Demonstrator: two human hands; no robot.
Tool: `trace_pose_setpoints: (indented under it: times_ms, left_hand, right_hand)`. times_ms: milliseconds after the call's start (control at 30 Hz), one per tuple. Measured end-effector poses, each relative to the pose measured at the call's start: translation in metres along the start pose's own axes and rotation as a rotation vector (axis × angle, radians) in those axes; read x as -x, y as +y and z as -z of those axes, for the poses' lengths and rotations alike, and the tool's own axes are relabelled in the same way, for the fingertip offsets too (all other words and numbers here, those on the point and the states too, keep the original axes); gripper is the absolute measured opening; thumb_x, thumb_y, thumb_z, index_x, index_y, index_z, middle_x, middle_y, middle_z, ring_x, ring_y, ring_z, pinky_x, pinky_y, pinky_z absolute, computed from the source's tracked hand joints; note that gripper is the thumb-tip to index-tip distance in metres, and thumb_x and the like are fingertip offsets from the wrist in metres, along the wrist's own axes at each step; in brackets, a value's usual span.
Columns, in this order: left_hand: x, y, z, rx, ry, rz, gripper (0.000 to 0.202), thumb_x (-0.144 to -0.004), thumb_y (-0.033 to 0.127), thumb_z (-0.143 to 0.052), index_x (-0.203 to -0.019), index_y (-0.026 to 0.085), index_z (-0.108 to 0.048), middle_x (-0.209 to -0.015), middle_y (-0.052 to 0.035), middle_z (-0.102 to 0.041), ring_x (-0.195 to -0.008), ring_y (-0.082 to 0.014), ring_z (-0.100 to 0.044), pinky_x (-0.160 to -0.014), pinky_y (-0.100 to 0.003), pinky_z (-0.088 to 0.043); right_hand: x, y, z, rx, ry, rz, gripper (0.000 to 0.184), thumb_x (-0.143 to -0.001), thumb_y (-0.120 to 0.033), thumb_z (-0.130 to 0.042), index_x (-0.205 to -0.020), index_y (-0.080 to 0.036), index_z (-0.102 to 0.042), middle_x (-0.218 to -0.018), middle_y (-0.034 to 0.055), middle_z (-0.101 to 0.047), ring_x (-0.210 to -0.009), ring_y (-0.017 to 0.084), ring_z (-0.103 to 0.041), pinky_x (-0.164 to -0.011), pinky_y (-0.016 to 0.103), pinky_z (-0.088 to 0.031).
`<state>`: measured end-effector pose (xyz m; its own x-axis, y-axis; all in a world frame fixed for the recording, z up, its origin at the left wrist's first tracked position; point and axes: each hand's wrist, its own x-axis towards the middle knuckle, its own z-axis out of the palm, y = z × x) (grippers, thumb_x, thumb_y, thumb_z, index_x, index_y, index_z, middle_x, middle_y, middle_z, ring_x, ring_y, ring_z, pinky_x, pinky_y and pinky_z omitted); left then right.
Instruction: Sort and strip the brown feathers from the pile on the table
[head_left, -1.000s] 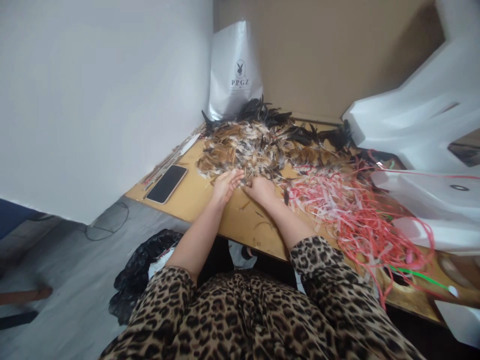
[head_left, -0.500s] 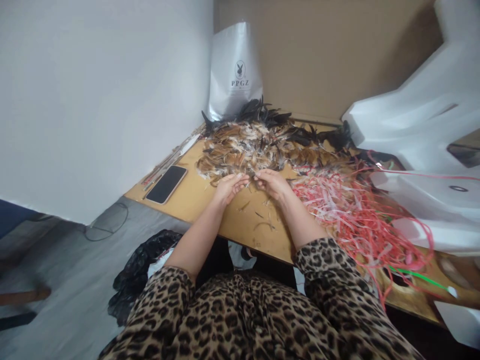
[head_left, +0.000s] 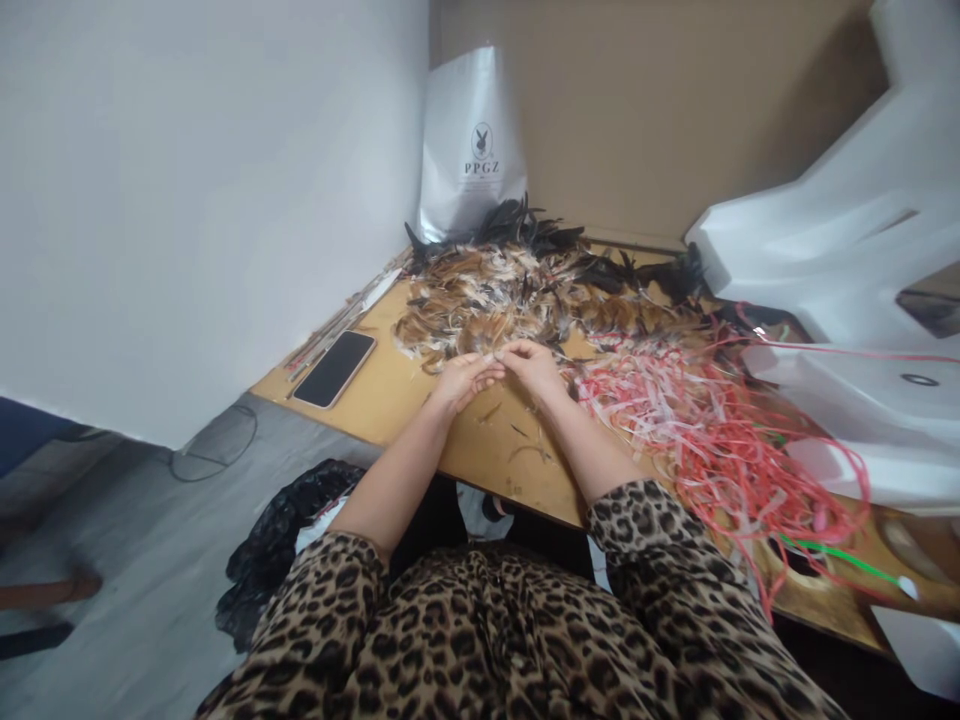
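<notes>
In the head view, my left hand (head_left: 468, 380) and my right hand (head_left: 532, 366) meet at the near edge of a feather pile (head_left: 480, 290). Both have thumb and fingers pinched together, fingertips touching or nearly so. Between them is what looks like a small feather, mostly hidden by the fingers. The pile is brown and white in front, with long black feathers (head_left: 525, 228) at its back. Beneath my hands, a few loose feather bits (head_left: 529, 440) lie on the yellowish tabletop (head_left: 487, 470).
A phone (head_left: 334, 369) lies left of my hands. Tangled pink and red ribbons (head_left: 720, 430) spread to the right, beside a white machine (head_left: 840, 250). At the back stands a white bag (head_left: 472, 150). A white panel (head_left: 210, 200) rises on the left. Black plastic (head_left: 292, 540) is below the table.
My right hand has shifted left, closing the gap, so the fingertips of both hands now come together. The pile, ribbons and phone stay in place.
</notes>
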<state>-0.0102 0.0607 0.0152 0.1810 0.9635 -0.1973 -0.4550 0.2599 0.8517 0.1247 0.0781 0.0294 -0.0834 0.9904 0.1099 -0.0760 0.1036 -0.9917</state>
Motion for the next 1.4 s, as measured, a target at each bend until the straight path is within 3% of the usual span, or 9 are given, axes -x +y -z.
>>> trace_pose_setpoints:
  times_ms: [267, 600, 767, 1233, 1333, 1400]
  left_hand:
    - [-0.001, -0.003, 0.003, -0.055, -0.051, -0.016, 0.018, -0.071, 0.025, -0.067, -0.075, 0.008, -0.064, -0.069, -0.0063, -0.067, -0.058, -0.0061, -0.06, -0.055, -0.015, -0.043]
    - [-0.002, -0.004, 0.006, -0.037, -0.1, 0.024, 0.015, -0.072, 0.021, -0.067, -0.078, 0.008, -0.065, -0.071, -0.0061, -0.067, -0.059, -0.0056, -0.06, -0.057, -0.016, -0.044]
    - [-0.003, -0.005, 0.007, -0.078, -0.066, 0.003, 0.013, -0.07, 0.02, -0.067, -0.072, 0.008, -0.064, -0.066, -0.0046, -0.066, -0.055, -0.0051, -0.057, -0.055, -0.017, -0.043]
    - [-0.002, -0.006, 0.004, -0.185, -0.033, -0.074, 0.021, -0.065, 0.029, -0.071, -0.066, 0.009, -0.063, -0.06, -0.0038, -0.062, -0.051, -0.0061, -0.054, -0.052, -0.019, -0.04]
    - [-0.004, -0.003, 0.005, -0.099, 0.022, -0.099, 0.02, -0.065, 0.027, -0.071, -0.074, 0.01, -0.064, -0.064, -0.0034, -0.064, -0.054, -0.0054, -0.055, -0.052, -0.017, -0.041]
    - [-0.005, 0.0, 0.006, -0.011, 0.075, -0.116, 0.02, -0.066, 0.025, -0.07, -0.077, 0.01, -0.064, -0.067, -0.0033, -0.065, -0.056, -0.0048, -0.057, -0.052, -0.015, -0.041]
  right_hand:
    - [0.0, 0.001, 0.004, -0.154, -0.089, -0.189, 0.032, -0.048, -0.034, -0.077, -0.069, -0.016, -0.06, -0.061, -0.0029, -0.059, -0.054, 0.008, -0.051, -0.055, 0.023, -0.04]
    - [-0.001, 0.0, 0.009, -0.198, -0.148, -0.236, 0.032, -0.048, -0.034, -0.077, -0.065, -0.016, -0.058, -0.055, -0.0043, -0.056, -0.047, 0.007, -0.047, -0.047, 0.021, -0.033]
    - [-0.001, -0.001, 0.013, -0.141, -0.181, -0.217, 0.028, -0.051, -0.035, -0.076, -0.065, -0.016, -0.06, -0.052, -0.0044, -0.055, -0.046, 0.007, -0.045, -0.047, 0.021, -0.031]
    - [-0.001, -0.002, 0.007, -0.066, -0.082, -0.175, 0.028, -0.051, -0.038, -0.073, -0.065, -0.017, -0.06, -0.052, -0.0041, -0.054, -0.046, 0.007, -0.042, -0.048, 0.021, -0.031]
    - [-0.005, 0.0, 0.016, 0.07, -0.027, -0.14, 0.029, -0.056, -0.041, -0.07, -0.07, -0.017, -0.064, -0.055, -0.0023, -0.058, -0.046, 0.008, -0.043, -0.048, 0.022, -0.033]
    - [-0.007, 0.001, 0.023, 0.281, 0.003, -0.061, 0.026, -0.06, -0.04, -0.066, -0.07, -0.016, -0.066, -0.058, -0.0007, -0.06, -0.049, 0.009, -0.046, -0.052, 0.023, -0.036]
